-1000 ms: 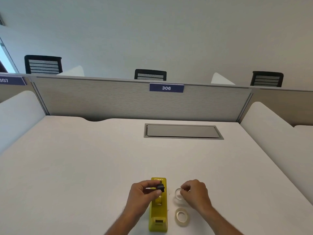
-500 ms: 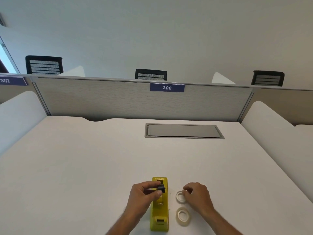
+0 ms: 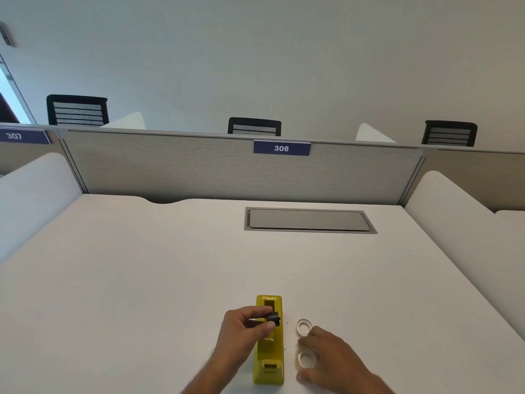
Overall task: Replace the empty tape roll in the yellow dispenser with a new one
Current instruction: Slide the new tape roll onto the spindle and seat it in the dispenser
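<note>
On the white bench (image 3: 142, 280) I see my left hand (image 3: 241, 331) at the lower middle; its thumb and fingers are closed around a small black plastic spindle (image 3: 273, 319), and it holds this piece just above the open slot of the dispenser. The long yellow plastic tape dispenser (image 3: 269, 362) lies flat on the bench, lengthwise away from me, with its cutter end nearest to me, and its slot has no roll inside. Just to the right of the dispenser there is a thin whitish tape ring (image 3: 304, 327) lying flat on the bench by itself, near my right fingertips but not touching them as far as I can tell. Nearer to me lies a second whitish tape roll (image 3: 306, 359), also flat. My right hand (image 3: 332, 362) is spread half open around this second roll, fingers on the far side and thumb on the near side; I cannot tell if it already grips the roll. Farther back a grey rectangular cover plate (image 3: 309, 220) is set in the bench.
</note>
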Action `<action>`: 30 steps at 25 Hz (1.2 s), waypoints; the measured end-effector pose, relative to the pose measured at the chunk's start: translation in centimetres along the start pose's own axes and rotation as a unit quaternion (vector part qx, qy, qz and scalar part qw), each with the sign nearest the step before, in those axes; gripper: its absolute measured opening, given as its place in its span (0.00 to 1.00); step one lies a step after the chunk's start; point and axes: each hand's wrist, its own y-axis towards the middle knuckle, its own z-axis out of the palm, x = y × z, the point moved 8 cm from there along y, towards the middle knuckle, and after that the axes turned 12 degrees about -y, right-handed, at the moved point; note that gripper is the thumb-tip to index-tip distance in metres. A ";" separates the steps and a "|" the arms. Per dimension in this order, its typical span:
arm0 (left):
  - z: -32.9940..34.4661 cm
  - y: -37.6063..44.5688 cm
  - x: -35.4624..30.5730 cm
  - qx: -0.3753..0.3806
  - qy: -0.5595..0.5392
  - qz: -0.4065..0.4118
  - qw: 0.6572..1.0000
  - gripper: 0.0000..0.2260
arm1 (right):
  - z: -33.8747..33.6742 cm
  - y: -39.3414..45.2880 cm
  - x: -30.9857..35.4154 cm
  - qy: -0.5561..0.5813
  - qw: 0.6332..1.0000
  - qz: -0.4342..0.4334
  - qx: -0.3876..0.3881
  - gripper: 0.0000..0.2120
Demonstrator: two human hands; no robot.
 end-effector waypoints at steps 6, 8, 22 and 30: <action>0.0 -0.1 0.2 0.004 0.000 -0.002 1.000 0.12 | -1.1 -0.1 -0.6 0.223 0.972 0.057 -0.058 0.26; 0.1 -0.2 0.3 0.004 0.002 -0.002 1.000 0.12 | -1.6 -0.2 -0.2 0.307 0.948 0.064 -0.051 0.23; 0.5 -0.6 0.2 0.010 -0.004 0.001 1.000 0.12 | -2.1 0.2 -0.6 0.588 0.792 0.111 -0.118 0.09; 0.6 -0.7 -0.1 0.024 -0.007 0.012 1.000 0.13 | -2.6 0.3 0.6 0.613 0.782 0.063 -0.099 0.16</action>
